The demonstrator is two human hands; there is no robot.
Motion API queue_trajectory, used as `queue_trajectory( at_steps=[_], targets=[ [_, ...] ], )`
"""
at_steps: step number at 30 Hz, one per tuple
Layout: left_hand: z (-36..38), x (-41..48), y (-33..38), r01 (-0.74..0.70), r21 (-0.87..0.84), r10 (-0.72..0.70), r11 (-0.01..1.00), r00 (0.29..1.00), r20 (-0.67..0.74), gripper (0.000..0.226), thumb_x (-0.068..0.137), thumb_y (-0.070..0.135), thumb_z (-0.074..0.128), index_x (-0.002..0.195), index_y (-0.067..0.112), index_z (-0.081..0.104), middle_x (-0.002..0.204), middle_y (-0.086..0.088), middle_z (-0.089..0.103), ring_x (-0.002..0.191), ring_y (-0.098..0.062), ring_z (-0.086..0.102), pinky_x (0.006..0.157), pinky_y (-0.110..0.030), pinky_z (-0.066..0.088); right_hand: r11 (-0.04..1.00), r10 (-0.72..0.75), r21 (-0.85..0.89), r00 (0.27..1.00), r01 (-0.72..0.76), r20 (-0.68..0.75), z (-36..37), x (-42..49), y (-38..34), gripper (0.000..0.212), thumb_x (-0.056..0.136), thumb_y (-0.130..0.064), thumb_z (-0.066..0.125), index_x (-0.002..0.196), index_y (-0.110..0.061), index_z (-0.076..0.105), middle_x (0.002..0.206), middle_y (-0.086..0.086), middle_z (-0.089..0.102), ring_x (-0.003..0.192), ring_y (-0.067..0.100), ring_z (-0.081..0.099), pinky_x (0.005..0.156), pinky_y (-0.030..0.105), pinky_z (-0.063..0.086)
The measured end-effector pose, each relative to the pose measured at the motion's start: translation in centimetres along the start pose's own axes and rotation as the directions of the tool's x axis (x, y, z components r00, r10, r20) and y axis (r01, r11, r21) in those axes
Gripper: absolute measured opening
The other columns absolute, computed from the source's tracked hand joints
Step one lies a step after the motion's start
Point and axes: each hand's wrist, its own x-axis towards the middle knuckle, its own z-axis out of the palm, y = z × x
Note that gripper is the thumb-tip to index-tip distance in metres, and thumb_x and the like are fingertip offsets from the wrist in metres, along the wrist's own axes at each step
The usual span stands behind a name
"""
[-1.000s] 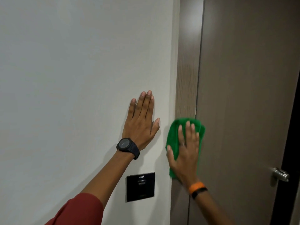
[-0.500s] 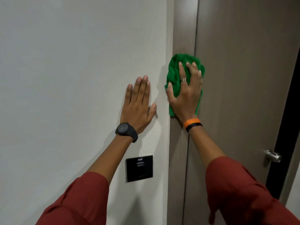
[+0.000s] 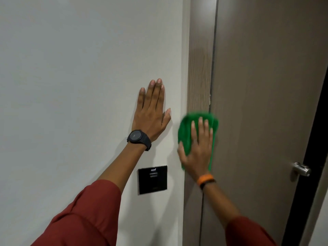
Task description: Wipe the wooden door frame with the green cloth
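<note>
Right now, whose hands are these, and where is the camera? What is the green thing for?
The camera sits on a person's head, looking forward and down, so you see their own two arms. No machine here, just bare hands. The left hand lies flat on the white wall, fingers spread open, holding nothing. It wears a black watch. The right hand presses a green cloth against the wooden door frame to wipe it. That hand looks blurry. Below the left hand a small black panel is fixed on the wall. Right of the frame is the brown door with a silver handle.
</note>
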Motion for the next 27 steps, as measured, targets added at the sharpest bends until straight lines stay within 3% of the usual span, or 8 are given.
queue_trajectory(
  at_steps=[5,8,12,15,17,19,24,27],
  targets=[
    [-0.1,0.3,-0.2,0.008,-0.015,-0.008,1.000,1.000,0.005,0.072,0.105,0.040,0.034,0.162,-0.001,0.013,0.171,-0.018,0.010,0.158,-0.032,0.008,0.128,-0.051,0.008,0.999,-0.031,-0.036,0.986,0.025,-0.162,-1.4,17.7,-0.8,0.077,0.094,-0.036,0.060,0.160,-0.005,0.033,0.169,0.021,0.028,0.158,0.039,0.021,0.132,0.054,0.014],
    [0.0,0.2,-0.3,0.004,-0.016,-0.004,1.000,1.000,-0.001,0.072,0.105,0.039,0.035,0.161,-0.001,0.014,0.170,-0.018,0.011,0.158,-0.032,0.008,0.129,-0.051,0.006,0.999,-0.009,-0.043,0.984,0.001,-0.180,-1.3,19.5,-1.2,0.077,0.095,-0.035,0.059,0.160,-0.007,0.033,0.169,0.020,0.028,0.159,0.037,0.021,0.132,0.053,0.015],
    [-0.2,-0.2,-0.2,-0.008,-0.008,0.008,1.000,1.000,0.010,0.073,0.105,0.039,0.036,0.161,-0.001,0.014,0.171,-0.018,0.011,0.158,-0.032,0.007,0.129,-0.049,0.003,0.999,0.036,-0.018,0.989,-0.039,-0.143,-0.7,11.9,-1.1,0.077,0.097,-0.034,0.061,0.162,-0.008,0.029,0.170,0.019,0.024,0.160,0.036,0.016,0.133,0.050,0.010],
    [-0.3,-0.2,-0.3,-0.009,0.000,0.009,1.000,1.000,0.019,0.072,0.104,0.037,0.037,0.161,-0.002,0.015,0.171,-0.017,0.011,0.158,-0.032,0.008,0.129,-0.050,0.004,0.997,0.074,-0.017,0.997,-0.074,-0.025,0.1,0.5,-0.5,0.085,0.097,-0.038,0.059,0.166,-0.017,0.014,0.174,0.013,0.012,0.162,0.033,0.009,0.133,0.051,0.007],
    [-0.2,-0.4,-0.3,-0.007,0.004,0.007,1.000,1.000,0.019,0.073,0.104,0.037,0.038,0.161,-0.002,0.015,0.171,-0.017,0.011,0.158,-0.032,0.008,0.129,-0.050,0.005,0.997,0.075,-0.014,0.996,-0.074,0.038,0.4,-5.5,-0.2,0.089,0.097,-0.042,0.055,0.167,-0.025,0.002,0.176,0.004,0.002,0.162,0.030,0.006,0.132,0.054,0.010],
    [-0.2,-0.3,-0.2,-0.009,0.005,0.009,1.000,1.000,0.019,0.073,0.104,0.036,0.039,0.161,-0.002,0.015,0.170,-0.018,0.011,0.158,-0.033,0.008,0.129,-0.050,0.005,0.998,0.064,-0.005,0.996,-0.064,0.056,0.5,-6.1,0.3,0.088,0.095,-0.042,0.054,0.166,-0.023,0.005,0.176,0.002,0.001,0.162,0.030,0.007,0.131,0.058,0.014],
    [-0.3,-0.3,-0.2,-0.012,-0.001,0.012,1.000,0.999,0.046,0.073,0.104,0.038,0.038,0.161,-0.002,0.014,0.170,-0.018,0.010,0.158,-0.033,0.008,0.129,-0.051,0.007,1.000,0.022,-0.007,0.999,-0.022,-0.050,-0.4,6.0,-0.3,0.079,0.096,-0.038,0.059,0.162,-0.009,0.026,0.171,0.018,0.021,0.161,0.034,0.013,0.133,0.052,0.009],
    [-0.6,-0.3,-0.3,-0.009,-0.027,0.011,1.000,0.998,0.063,0.074,0.104,0.038,0.039,0.161,-0.002,0.013,0.170,-0.018,0.011,0.158,-0.033,0.008,0.129,-0.050,0.008,1.000,0.008,-0.019,0.993,-0.010,-0.121,-1.3,15.3,-1.1,0.078,0.096,-0.037,0.060,0.161,-0.006,0.031,0.169,0.023,0.024,0.159,0.038,0.018,0.132,0.054,0.014]
  ],
)
